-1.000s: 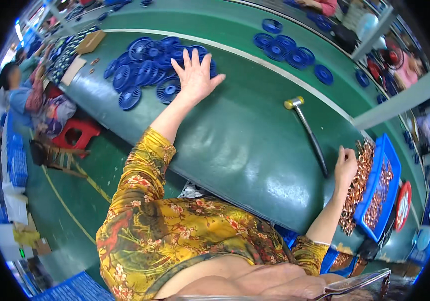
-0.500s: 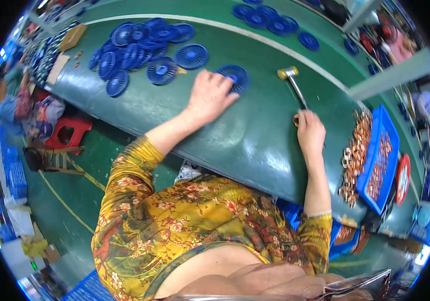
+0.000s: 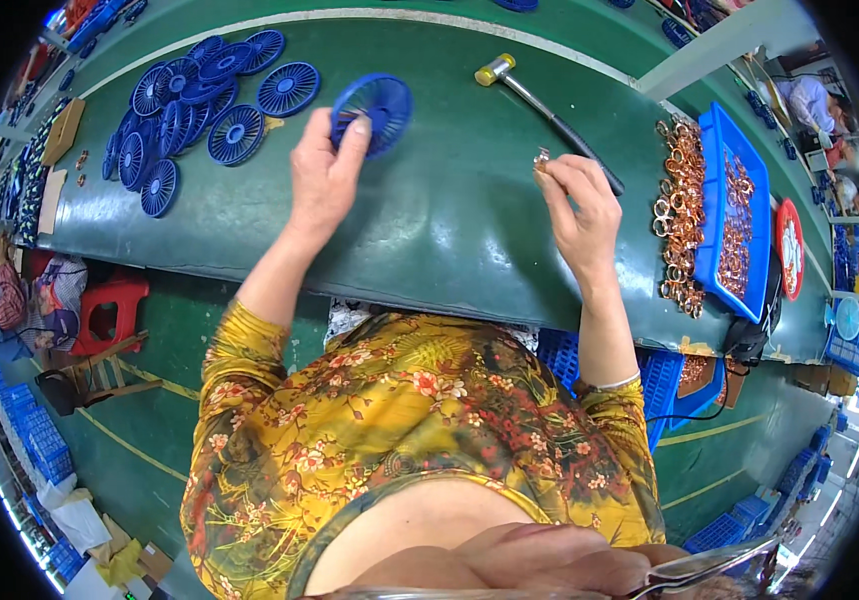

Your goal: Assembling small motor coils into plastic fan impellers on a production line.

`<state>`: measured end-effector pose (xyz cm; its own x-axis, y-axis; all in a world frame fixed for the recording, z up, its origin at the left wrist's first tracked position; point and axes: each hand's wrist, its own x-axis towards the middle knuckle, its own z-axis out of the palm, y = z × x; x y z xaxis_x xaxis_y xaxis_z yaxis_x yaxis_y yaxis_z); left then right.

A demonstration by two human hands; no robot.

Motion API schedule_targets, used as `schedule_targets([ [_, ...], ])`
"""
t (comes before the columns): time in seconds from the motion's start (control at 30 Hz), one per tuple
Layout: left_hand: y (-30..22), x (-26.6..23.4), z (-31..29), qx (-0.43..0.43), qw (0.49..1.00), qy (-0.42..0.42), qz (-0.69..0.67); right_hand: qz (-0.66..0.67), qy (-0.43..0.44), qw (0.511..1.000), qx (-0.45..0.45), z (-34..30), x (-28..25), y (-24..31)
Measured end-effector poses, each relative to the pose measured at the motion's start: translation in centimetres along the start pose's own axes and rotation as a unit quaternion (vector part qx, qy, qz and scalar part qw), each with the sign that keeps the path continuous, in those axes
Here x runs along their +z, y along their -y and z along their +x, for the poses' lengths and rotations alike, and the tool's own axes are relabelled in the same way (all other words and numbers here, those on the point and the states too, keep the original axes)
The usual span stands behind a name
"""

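In the head view, my left hand (image 3: 324, 175) grips the near left edge of a round blue spoked plastic disc (image 3: 389, 105), thumb on top. The disc is tilted up off the table. My right hand (image 3: 581, 208) is closed, pinching a small copper-coloured ring (image 3: 541, 158) between thumb and fingertips. Just beyond that hand lies a hammer (image 3: 539, 105) with a yellowish head and a dark grip, its handle end passing close behind my fingers. More blue discs (image 3: 199, 85) lie piled and overlapping at the left of the green table (image 3: 429, 240).
A blue tray (image 3: 706, 220) of copper rings stands at the right, with a heap of loose rings (image 3: 682, 200) along its near side. Beyond it is a red round dish (image 3: 789, 250). A red stool (image 3: 114, 310) is at the left, and a pale post (image 3: 709, 50) rises at the far right.
My left hand has picked up the blue disc and tilted it. My right hand has lifted the copper ring and come nearer the disc. The whole view has shifted.
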<state>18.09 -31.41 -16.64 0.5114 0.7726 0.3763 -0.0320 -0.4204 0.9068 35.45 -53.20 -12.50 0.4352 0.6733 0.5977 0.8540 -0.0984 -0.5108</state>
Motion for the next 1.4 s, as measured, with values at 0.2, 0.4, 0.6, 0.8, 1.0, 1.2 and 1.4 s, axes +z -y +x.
schedule_targets([
  [0.2, -4.6, 3.3, -4.5, -0.132, 0.958, 0.129, -0.222, -0.022, -0.064, 0.983, -0.171, -0.5, -0.5, 4.3],
  [0.4, -8.0, 4.1, -5.9, -0.118, 0.953, 0.160, -0.230, -0.060, -0.042, 0.973, -0.218, -0.6, -0.3, 6.4],
  [0.6, -7.3, 5.1, -7.3, -0.075, 0.956, 0.153, -0.239, -0.059, 0.009, 0.991, -0.122, -1.0, 0.5, 6.7],
  [0.8, -7.3, 5.2, -7.4, -0.058, 0.967, 0.162, -0.186, -0.067, -0.085, 0.994, -0.018, -2.2, 0.9, 7.3],
  [1.0, -9.6, 2.6, -6.4, -0.201, 0.827, 0.326, -0.411, -0.051, 0.088, 0.982, -0.156, -2.0, -2.7, 6.6],
  [1.2, -8.7, 4.1, -7.2, -0.120, 0.894, 0.304, -0.307, 0.172, 0.138, 0.973, -0.071, -2.3, -3.1, 4.1],
  [1.4, -5.9, 5.8, -7.2, 0.216, 0.965, 0.126, 0.081, -0.375, -0.120, 0.908, 0.147, -3.8, -6.8, -5.5],
])
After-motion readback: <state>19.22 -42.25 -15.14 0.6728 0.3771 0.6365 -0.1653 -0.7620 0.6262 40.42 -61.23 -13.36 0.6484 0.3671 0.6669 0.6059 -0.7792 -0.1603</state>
